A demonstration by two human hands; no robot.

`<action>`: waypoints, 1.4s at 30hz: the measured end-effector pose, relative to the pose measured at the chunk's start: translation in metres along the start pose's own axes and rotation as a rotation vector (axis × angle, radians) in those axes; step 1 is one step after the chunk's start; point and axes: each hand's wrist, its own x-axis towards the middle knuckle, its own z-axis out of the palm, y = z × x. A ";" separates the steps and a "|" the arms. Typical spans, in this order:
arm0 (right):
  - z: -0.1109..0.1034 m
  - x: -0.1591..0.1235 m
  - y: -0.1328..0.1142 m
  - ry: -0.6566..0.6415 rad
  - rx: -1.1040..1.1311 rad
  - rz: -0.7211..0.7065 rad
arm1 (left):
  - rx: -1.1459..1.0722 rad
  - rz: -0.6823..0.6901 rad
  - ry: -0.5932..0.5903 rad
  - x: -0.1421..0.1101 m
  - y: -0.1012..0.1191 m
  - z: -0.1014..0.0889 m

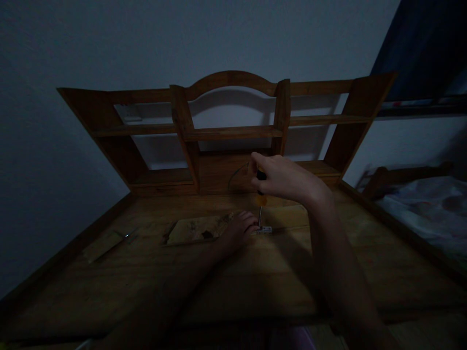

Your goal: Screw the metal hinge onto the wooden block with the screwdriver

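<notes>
My right hand (275, 175) is wrapped round the dark and yellow handle of a screwdriver (260, 214), held upright with its shaft pointing down. The shaft's lower end meets a small metal hinge (265, 230) on a pale wooden board (189, 229). Low beside the shaft, my left hand (242, 226) rests on the board, its fingers bent and its fingertips gripping the left end of the hinge. Any screw under the tip is too small and dark to make out. The board lies flat on the desk and has a dark, worn patch on its left part.
A wooden desk (219, 287) carries a shelf unit (233, 132) along its back edge, against the wall. At the left lie a small wooden piece (102, 247) and a thin shiny tool (128, 235). Beyond the right edge is a pale plastic-like covering (426, 209). The light is dim.
</notes>
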 end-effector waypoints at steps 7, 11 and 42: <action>0.001 0.000 0.000 -0.033 0.036 0.032 | -0.002 -0.003 0.010 0.000 0.000 0.000; 0.001 0.000 0.001 -0.023 -0.023 0.040 | 0.000 0.001 0.018 0.001 0.000 0.000; -0.004 -0.002 0.001 -0.044 0.029 -0.030 | 0.005 0.008 0.022 0.001 0.000 0.000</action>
